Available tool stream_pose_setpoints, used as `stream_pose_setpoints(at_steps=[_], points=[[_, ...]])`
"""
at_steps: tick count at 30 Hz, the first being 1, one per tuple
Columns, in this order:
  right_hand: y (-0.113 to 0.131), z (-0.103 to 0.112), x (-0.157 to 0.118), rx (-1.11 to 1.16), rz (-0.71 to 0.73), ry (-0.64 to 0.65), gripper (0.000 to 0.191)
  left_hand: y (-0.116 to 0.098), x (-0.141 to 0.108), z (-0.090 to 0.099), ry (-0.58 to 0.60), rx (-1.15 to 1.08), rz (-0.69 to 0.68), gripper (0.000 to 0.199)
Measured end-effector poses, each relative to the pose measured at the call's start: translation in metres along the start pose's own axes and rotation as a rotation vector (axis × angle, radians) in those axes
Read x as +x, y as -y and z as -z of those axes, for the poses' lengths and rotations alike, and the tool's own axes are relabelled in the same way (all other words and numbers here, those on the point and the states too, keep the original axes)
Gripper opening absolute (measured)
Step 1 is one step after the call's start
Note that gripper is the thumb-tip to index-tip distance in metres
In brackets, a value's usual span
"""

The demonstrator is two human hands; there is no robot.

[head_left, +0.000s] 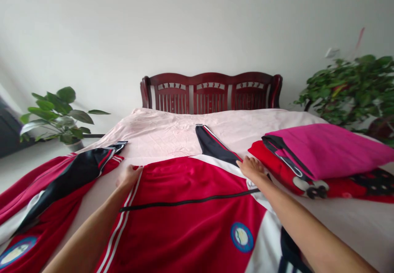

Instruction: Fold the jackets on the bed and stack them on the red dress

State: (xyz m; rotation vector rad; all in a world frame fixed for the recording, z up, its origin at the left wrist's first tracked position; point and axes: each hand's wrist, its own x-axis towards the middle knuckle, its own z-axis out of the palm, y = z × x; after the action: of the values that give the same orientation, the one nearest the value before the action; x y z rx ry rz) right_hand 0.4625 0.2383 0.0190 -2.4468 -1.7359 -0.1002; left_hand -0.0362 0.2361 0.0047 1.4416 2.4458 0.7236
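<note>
A red track jacket with white and navy parts, a black zip and a round blue badge lies spread on the bed, its striped hem to the left. My left hand grips that hem at its far corner, fingers closed on the cloth. At the shoulder, close to the collar, my right hand pinches the fabric. One navy sleeve stretches away toward the headboard; the other sleeve is partly hidden under my right forearm.
Another red and navy jacket lies at the left. On the right, a folded magenta garment rests on red clothing. A pink sheet covers the bed before a dark wooden headboard. Leafy plants flank the bed.
</note>
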Motion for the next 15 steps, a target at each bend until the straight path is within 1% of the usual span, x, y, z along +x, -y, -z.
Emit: stream_pose_setpoints(at_steps=[2,4,7,10,12,14,15], points=[[0.001,-0.012,0.005,-0.018,0.029,-0.027,0.039,-0.001,0.003,0.000,-0.034,0.050,0.026,0.053],[0.001,-0.021,0.009,-0.022,0.096,-0.042,0.033,0.000,0.007,0.000,-0.074,0.100,0.045,0.055],[-0.004,-0.028,0.017,-0.027,0.143,-0.066,0.032,0.002,0.014,-0.005,-0.105,0.164,0.055,0.054],[-0.008,-0.028,0.021,-0.043,0.125,-0.095,0.031,0.004,0.016,-0.007,-0.084,0.212,0.035,0.050],[-0.007,-0.024,0.017,-0.056,0.099,-0.119,0.030,0.001,0.013,-0.005,-0.086,0.238,0.009,0.049],[0.000,-0.018,0.008,-0.063,0.112,-0.167,0.031,-0.010,0.003,-0.001,-0.136,0.262,-0.034,0.049],[0.007,-0.016,0.002,-0.057,0.153,-0.196,0.034,-0.019,-0.004,-0.001,-0.164,0.270,-0.094,0.050]])
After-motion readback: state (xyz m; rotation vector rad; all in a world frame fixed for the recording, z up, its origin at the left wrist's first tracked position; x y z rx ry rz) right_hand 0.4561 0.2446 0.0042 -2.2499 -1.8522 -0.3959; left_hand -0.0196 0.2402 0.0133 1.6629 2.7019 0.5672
